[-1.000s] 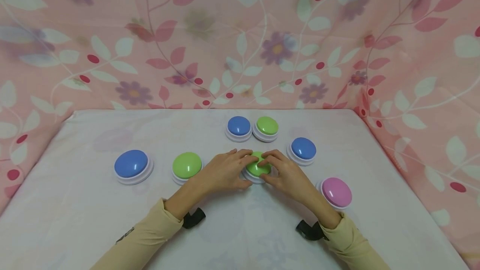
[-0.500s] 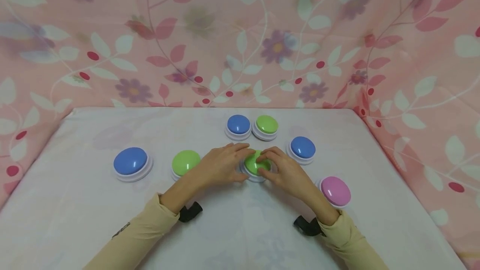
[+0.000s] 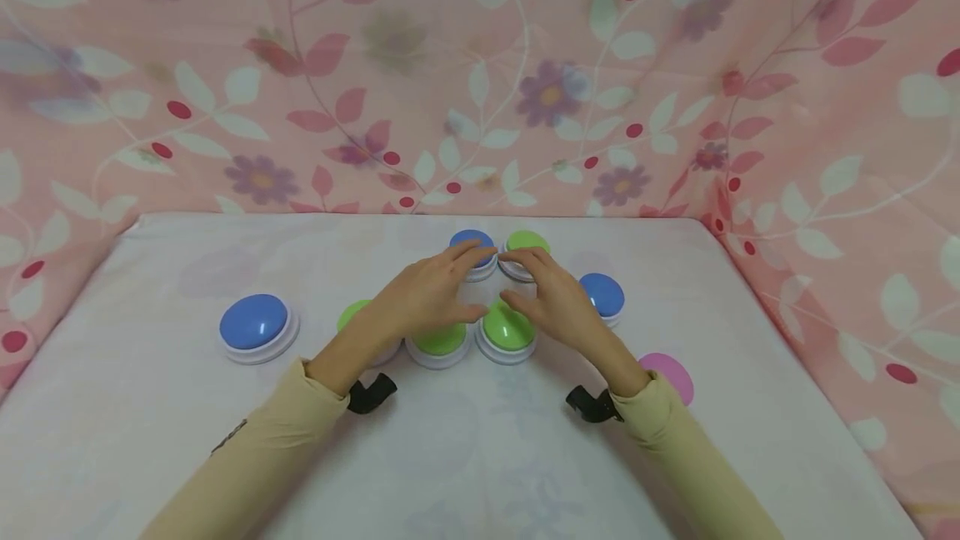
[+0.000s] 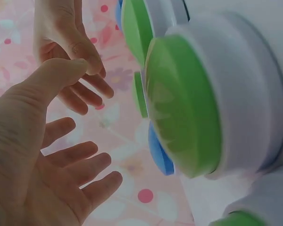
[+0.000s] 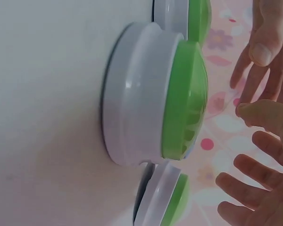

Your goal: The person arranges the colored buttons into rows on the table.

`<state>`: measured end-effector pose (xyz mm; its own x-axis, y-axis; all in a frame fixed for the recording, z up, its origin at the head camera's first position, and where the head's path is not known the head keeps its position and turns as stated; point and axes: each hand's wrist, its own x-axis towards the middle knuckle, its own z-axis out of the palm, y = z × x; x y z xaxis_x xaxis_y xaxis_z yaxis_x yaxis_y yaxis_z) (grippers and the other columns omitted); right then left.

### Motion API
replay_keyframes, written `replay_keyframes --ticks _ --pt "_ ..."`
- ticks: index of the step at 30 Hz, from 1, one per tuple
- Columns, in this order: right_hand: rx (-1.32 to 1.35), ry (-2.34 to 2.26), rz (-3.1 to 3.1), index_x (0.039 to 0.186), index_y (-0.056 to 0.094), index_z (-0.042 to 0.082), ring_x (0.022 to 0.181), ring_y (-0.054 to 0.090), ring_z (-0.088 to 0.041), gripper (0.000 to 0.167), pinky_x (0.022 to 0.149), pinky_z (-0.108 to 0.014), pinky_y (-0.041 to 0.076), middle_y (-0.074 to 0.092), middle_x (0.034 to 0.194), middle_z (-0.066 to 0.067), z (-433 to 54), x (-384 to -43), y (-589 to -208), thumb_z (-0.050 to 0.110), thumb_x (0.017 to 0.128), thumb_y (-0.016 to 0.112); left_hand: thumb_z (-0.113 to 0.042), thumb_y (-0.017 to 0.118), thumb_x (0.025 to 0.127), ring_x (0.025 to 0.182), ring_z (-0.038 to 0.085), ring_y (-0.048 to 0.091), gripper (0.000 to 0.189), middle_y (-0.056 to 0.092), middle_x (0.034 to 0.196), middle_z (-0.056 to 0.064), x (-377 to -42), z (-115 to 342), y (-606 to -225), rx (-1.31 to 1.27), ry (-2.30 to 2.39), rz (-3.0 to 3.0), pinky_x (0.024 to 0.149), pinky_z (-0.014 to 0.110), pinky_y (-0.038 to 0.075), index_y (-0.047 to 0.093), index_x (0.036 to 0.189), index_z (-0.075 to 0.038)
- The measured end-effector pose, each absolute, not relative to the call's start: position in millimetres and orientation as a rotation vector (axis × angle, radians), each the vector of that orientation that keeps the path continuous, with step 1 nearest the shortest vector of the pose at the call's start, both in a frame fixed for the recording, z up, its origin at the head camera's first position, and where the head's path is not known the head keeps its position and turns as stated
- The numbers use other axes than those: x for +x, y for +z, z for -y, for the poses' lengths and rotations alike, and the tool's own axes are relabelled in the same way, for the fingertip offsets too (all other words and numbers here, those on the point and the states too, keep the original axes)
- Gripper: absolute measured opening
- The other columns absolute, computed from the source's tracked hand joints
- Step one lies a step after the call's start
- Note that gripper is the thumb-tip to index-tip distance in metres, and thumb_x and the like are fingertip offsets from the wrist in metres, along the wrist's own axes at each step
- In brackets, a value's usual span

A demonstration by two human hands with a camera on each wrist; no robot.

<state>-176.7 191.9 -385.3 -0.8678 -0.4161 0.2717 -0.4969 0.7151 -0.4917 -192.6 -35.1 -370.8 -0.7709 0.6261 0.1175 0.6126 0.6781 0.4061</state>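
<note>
Both hands hover over the buttons, raised above the table with relaxed, parted fingers and nothing held. In the head view my left hand (image 3: 423, 294) overlaps a green button (image 3: 442, 341) and the far blue button (image 3: 467, 237). My right hand (image 3: 557, 300) faces it, its thumb over the edge of another green button (image 3: 509, 330) and its fingertips before the far green button (image 3: 528, 242). All are domed buttons on round white bases. In the left wrist view the left hand (image 4: 47, 155) is apart from a large green button (image 4: 181, 106); the right wrist view shows a similar gap at a green button (image 5: 186, 103).
Farther left stand a blue button (image 3: 253, 321) and a green one (image 3: 352, 312), half covered by the left wrist. To the right are a blue button (image 3: 603, 294) and a pink one (image 3: 671, 376), the latter partly behind the right forearm. Pink floral cloth (image 3: 315, 148) borders the white table (image 3: 480, 457).
Both hands have left the middle green button and risen up and away, toward the far buttons in the head view. A green button beside it, earlier hidden by the left hand, now shows.
</note>
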Motion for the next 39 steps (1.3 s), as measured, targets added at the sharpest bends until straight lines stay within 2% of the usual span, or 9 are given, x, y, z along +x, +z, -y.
replay_keyframes --ticks 11,16,20,23,26,31,39 --pt "0.803 0.760 2.806 0.134 0.055 0.006 0.113 0.060 -0.032 0.050 0.098 -0.046 0.049 0.054 0.130 -0.014 -183.8 -222.1 -382.6 0.013 0.088 0.074 -0.040 0.077 0.084 0.131 0.037 0.050 0.090 0.028 0.158 0.017 -237.7 37.5 -359.2 0.993 0.695 -2.800 0.104 0.053 0.044 0.028 0.155 -0.013" --pt "0.769 0.678 2.907 0.138 0.053 0.009 0.123 0.055 -0.030 0.053 0.101 -0.047 0.047 0.051 0.139 -0.011 -177.9 -238.5 -386.5 0.016 0.089 0.073 -0.039 0.078 0.083 0.139 0.037 0.041 0.092 0.024 0.160 0.018 -260.0 37.1 -359.5 0.942 0.718 -2.759 0.109 0.053 0.039 0.027 0.156 -0.013" --pt "0.775 0.611 2.985 0.142 0.051 0.011 0.134 0.046 -0.034 0.058 0.105 -0.051 0.044 0.045 0.149 -0.014 -172.4 -246.4 -389.9 0.017 0.089 0.073 -0.041 0.079 0.081 0.143 0.035 0.035 0.094 0.023 0.160 0.017 -274.9 35.5 -364.3 0.912 0.705 -2.724 0.111 0.054 0.036 0.027 0.156 -0.014" --pt "0.804 0.634 3.015 0.144 0.051 0.010 0.138 0.041 -0.040 0.060 0.110 -0.056 0.036 0.039 0.153 -0.019 -167.4 -248.5 -391.3 0.016 0.088 0.072 -0.040 0.080 0.080 0.144 0.036 0.032 0.096 0.023 0.160 0.017 -283.1 34.5 -368.7 0.891 0.700 -2.697 0.112 0.056 0.034 0.027 0.156 -0.014" --pt "0.821 0.642 3.030 0.144 0.051 0.010 0.139 0.039 -0.043 0.060 0.113 -0.057 0.032 0.035 0.155 -0.022 -163.6 -249.5 -393.6 0.014 0.088 0.071 -0.037 0.080 0.079 0.142 0.037 0.035 0.095 0.025 0.159 0.018 -289.4 33.2 -374.4 0.869 0.694 -2.675 0.112 0.055 0.034 0.028 0.155 -0.011" --pt "0.827 0.593 3.044 0.145 0.050 0.008 0.140 0.040 -0.039 0.060 0.118 -0.056 0.022 0.038 0.153 -0.025 -160.7 -252.8 -397.7 0.014 0.089 0.071 -0.033 0.079 0.079 0.135 0.036 0.044 0.095 0.030 0.156 0.018 -295.0 32.2 -386.0 0.814 0.644 -2.636 0.111 0.052 0.036 0.028 0.155 -0.009" --pt "0.888 0.553 3.033 0.144 0.047 0.003 0.136 0.047 -0.031 0.059 0.118 -0.059 0.016 0.052 0.144 -0.018 -161.0 -257.0 -399.5 0.009 0.091 0.070 -0.031 0.079 0.081 0.130 0.031 0.050 0.086 0.052 0.143 0.015 -298.2 25.5 -397.6 0.845 0.583 -2.626 0.111 0.046 0.038 0.036 0.150 -0.003"
